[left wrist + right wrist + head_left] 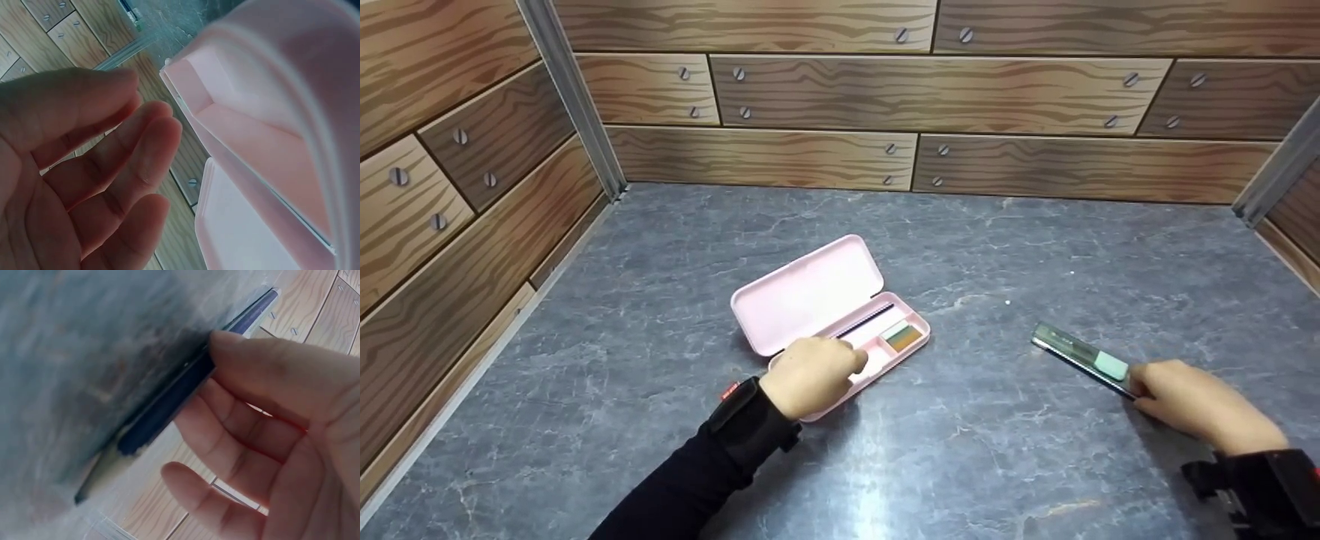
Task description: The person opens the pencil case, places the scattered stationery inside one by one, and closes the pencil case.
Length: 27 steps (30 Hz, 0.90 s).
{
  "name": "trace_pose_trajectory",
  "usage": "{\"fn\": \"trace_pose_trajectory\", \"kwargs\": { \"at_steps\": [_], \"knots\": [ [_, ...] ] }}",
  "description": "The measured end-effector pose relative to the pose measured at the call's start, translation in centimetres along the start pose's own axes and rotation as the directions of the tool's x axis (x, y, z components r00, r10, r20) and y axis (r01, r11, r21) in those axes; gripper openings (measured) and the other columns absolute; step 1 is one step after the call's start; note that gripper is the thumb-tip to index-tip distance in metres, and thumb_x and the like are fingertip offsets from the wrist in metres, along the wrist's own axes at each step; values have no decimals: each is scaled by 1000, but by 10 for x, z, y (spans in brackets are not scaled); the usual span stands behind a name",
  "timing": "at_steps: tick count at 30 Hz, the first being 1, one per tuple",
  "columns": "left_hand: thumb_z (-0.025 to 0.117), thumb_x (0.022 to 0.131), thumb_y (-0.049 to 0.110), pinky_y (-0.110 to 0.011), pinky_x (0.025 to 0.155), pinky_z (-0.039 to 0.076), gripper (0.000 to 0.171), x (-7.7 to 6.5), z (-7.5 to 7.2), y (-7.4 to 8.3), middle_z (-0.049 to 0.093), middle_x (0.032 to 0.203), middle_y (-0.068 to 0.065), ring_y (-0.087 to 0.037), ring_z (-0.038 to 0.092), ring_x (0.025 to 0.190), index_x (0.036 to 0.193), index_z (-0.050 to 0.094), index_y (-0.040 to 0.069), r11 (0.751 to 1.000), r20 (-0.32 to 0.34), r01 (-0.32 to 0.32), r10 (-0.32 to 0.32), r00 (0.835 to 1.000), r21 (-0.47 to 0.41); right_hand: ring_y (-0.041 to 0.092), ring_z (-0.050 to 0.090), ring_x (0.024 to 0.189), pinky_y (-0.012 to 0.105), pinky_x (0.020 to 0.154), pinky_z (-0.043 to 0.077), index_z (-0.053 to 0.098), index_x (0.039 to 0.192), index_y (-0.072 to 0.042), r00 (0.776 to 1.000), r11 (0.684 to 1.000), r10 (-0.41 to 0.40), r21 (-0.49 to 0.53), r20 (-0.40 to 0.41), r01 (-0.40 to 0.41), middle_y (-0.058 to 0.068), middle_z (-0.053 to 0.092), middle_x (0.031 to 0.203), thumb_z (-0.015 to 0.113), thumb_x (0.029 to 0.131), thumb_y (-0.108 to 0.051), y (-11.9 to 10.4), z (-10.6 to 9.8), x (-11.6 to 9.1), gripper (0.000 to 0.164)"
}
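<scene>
An open pink pencil case (810, 296) lies left of centre. Inside it are a dark pencil (864, 321) and, in a small compartment, a green-white and brown block (901, 335). Over the near-left part of the case hovers my left hand (816, 375); the left wrist view shows its fingers loosely bent, nothing between them, beside the case wall (332, 124). On the right, my right hand (1192, 397) pinches a dark blue pencil (169, 402) between thumb and fingers, its sharpened tip showing. Along that pencil in the head view lies a dark green translucent strip (1065, 341) with a mint-green piece (1111, 366).
The grey marbled tabletop (982, 450) carries two tiny white specks right of the case. Wood-patterned walls (945, 94) close off the back and sides, with metal posts (577, 97) in the corners.
</scene>
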<state>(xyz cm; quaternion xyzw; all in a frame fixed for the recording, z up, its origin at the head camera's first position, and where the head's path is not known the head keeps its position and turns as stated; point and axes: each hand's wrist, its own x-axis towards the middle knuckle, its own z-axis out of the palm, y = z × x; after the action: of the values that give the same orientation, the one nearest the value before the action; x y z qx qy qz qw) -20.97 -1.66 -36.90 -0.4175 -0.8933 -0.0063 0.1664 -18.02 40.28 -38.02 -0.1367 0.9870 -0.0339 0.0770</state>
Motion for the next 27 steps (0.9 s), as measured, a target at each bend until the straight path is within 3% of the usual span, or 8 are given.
{"fn": "trace_pose_trajectory", "kwargs": {
  "at_steps": [8, 18, 22, 27],
  "knots": [
    [65, 65, 8, -33, 42, 41, 13, -1, 0, -1, 53, 61, -1, -19, 55, 54, 64, 53, 12, 1000, 19, 12, -12, 1000, -9, 13, 38, 51, 30, 45, 32, 45, 66, -12, 999, 1000, -4, -18, 34, 4, -2, 41, 60, 58, 73, -4, -1, -2, 1, 17],
    [65, 64, 7, -32, 42, 42, 12, 1, -1, -1, 53, 60, -1, -17, 55, 53, 64, 54, 12, 1000, -8, 10, -10, 1000, -11, 12, 37, 51, 29, 45, 32, 48, 69, -8, 1000, 999, -20, -37, 14, 20, -1, 43, 61, 55, 74, -3, -11, -7, 5, 11],
    [64, 64, 6, -33, 43, 42, 12, 5, -3, 0, 54, 62, -1, -17, 55, 54, 65, 55, 13, 1000, -14, 15, -15, 1000, -18, 11, 37, 49, 28, 44, 32, 46, 68, -8, 996, 998, -60, -25, -59, 58, -2, 42, 59, 54, 74, -2, -22, -10, 9, 12],
    [65, 66, 7, -33, 46, 44, 11, 12, -8, 2, 55, 64, 1, -16, 56, 57, 69, 57, 13, 999, -13, 21, -21, 1000, -42, 10, 34, 48, 28, 43, 31, 43, 66, -12, 970, 986, -160, -64, -183, 151, -4, 39, 57, 54, 74, -2, -43, -17, 15, 17]
  ]
}}
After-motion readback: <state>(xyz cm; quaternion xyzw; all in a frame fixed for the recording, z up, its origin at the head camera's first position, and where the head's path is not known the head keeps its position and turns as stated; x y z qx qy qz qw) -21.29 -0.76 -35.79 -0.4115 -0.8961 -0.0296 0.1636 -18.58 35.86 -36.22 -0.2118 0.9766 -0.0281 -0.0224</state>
